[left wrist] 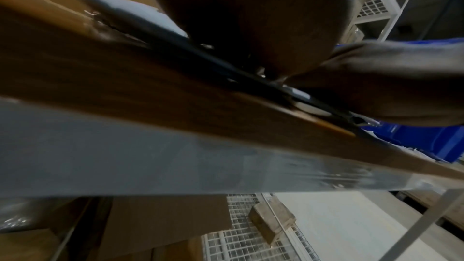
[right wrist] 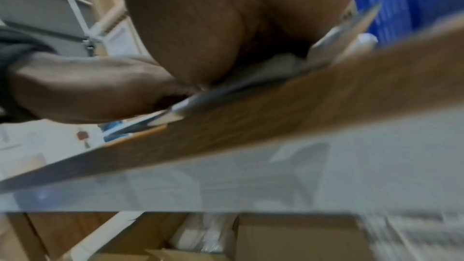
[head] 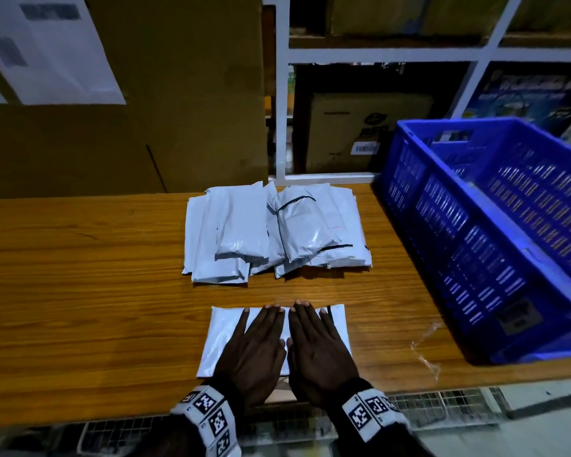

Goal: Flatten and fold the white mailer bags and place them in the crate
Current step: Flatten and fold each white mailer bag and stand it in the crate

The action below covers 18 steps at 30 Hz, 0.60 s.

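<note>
We've got both hands, left hand [head: 256, 349] & right hand [head: 320, 347], flat with fingers straight on the mailer bag [head: 223, 338] at the desk's [head: 80, 291] near edge (long axis left-right), so the crate [head: 495, 225] sits far-right, nearer our right hand.

A wood-grain table [head: 80, 275] carries one flat white mailer bag [head: 221, 338] at six o'clock, a pile of mailer bags [head: 274, 229] at twelve, a blue crate [head: 495, 232] at three, and what may be clear plastic film [head: 426, 344] beside it.
</note>
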Tool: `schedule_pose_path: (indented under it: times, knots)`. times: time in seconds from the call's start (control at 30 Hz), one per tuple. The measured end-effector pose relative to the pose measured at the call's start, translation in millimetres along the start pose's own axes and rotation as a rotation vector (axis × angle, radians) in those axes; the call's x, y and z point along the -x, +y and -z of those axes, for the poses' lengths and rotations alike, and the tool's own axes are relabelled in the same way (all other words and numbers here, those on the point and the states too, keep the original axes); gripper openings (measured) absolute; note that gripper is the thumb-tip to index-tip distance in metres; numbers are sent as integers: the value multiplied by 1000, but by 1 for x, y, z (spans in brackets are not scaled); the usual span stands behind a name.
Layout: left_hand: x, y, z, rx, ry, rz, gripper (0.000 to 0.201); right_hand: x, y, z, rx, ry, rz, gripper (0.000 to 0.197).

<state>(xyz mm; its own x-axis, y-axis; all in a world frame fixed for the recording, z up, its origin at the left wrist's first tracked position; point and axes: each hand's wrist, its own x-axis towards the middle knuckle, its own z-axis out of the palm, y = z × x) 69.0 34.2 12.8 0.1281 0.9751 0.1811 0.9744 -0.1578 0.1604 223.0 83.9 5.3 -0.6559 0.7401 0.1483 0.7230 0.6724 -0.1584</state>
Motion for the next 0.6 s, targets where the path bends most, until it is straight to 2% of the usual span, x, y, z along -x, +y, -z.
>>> schedule_pose_path:
  times: [0.2,0.33,0.5,0.6]
  knots:
    - [-12,14,1,0,-18,-34,61,4,18,12,-18,1,-205,67]
    - [-13,17,-6,12,-29,-31,60,12,27,2,-60,31,-154,57]
    - [-12,17,-9,-28,-4,-88,56,16,28,-1,-112,89,-124,61]
    - [-14,15,-9,-46,-34,-109,58,18,30,-3,-137,49,-113,62]
